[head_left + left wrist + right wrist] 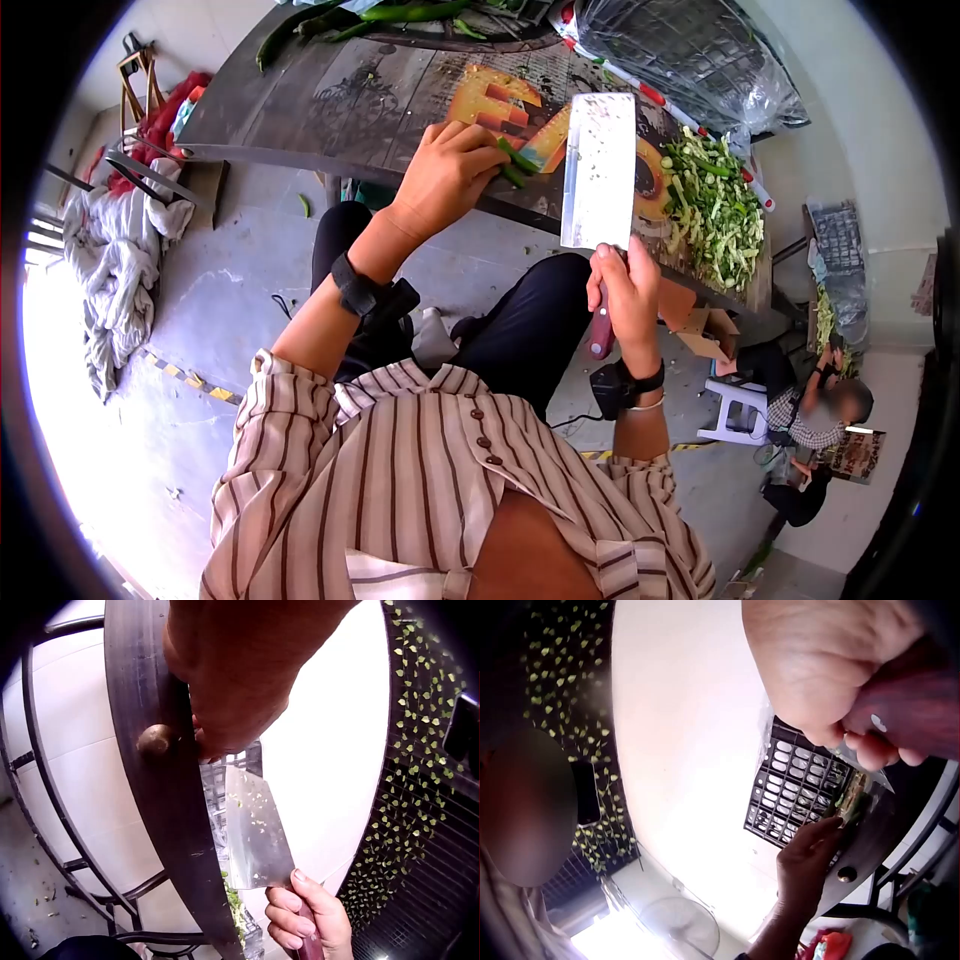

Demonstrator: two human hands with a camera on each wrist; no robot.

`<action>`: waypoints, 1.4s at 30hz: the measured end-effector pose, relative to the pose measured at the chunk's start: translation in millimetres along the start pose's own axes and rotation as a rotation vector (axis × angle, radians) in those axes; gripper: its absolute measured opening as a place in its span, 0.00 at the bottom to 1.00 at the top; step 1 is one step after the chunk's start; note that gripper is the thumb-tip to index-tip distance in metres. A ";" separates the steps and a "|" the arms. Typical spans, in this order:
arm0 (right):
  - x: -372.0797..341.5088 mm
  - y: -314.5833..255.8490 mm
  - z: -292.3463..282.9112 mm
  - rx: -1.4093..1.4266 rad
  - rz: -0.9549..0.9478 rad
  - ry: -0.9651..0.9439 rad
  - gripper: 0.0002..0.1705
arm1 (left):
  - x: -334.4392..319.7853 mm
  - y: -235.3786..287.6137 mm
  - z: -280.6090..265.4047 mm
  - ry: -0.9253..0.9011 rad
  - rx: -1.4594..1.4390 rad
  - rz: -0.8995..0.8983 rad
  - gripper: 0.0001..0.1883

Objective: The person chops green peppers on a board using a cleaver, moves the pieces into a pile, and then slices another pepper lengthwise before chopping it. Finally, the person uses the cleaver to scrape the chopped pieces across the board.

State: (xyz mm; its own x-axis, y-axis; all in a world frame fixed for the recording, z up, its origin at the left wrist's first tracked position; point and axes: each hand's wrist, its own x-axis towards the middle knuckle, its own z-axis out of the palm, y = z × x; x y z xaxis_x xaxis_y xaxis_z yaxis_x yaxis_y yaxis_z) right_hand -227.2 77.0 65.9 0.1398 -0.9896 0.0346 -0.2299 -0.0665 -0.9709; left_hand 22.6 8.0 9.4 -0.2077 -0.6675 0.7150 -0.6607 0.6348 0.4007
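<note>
My left hand (450,178) is over the dark tabletop (300,110), its curled fingers holding green chili peppers (517,160) whose ends stick out past the fingertips. Upright in my right hand (628,285) is a broad cleaver (600,170), gripped by its dark red handle (601,330). Bits of chopped pepper cling to the blade, seen also in the left wrist view on the cleaver (256,832). Right of the blade lies a heap of chopped green peppers (715,210) at the table's end. In the right wrist view the left hand (806,855) reaches in at the table edge.
Whole green peppers (330,20) lie along the far left of the table. A plastic-wrapped bundle (690,60) sits at the back right. A cardboard box (708,332) and a white stool (738,408) stand to the right, near another person (815,425).
</note>
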 end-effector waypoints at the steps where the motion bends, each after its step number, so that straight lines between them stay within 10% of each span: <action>1: 4.0 -2.6 -2.3 -0.081 -0.014 -0.058 0.12 | -1.1 -0.1 0.3 0.003 -0.017 -0.019 0.08; 16: 66.4 -45.8 16.5 -0.656 -0.229 -0.417 0.14 | -4.8 -4.5 4.7 0.019 -0.075 -0.029 0.04; 30: 82.5 -70.9 21.0 -0.649 0.061 -0.572 0.14 | -4.6 -3.4 4.1 0.061 -0.078 -0.035 0.03; 42: 109.5 -46.7 39.4 -0.623 -0.180 -0.479 0.14 | -5.6 -6.0 7.5 0.109 -0.101 -0.033 0.02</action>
State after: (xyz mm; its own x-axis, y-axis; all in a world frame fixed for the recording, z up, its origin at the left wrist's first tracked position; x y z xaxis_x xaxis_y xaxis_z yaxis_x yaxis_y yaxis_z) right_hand -163.3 -23.3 105.7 0.5913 -0.8039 -0.0648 -0.6399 -0.4187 -0.6444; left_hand 22.3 5.1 -1.3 -0.1037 -0.6462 0.7561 -0.5887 0.6526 0.4771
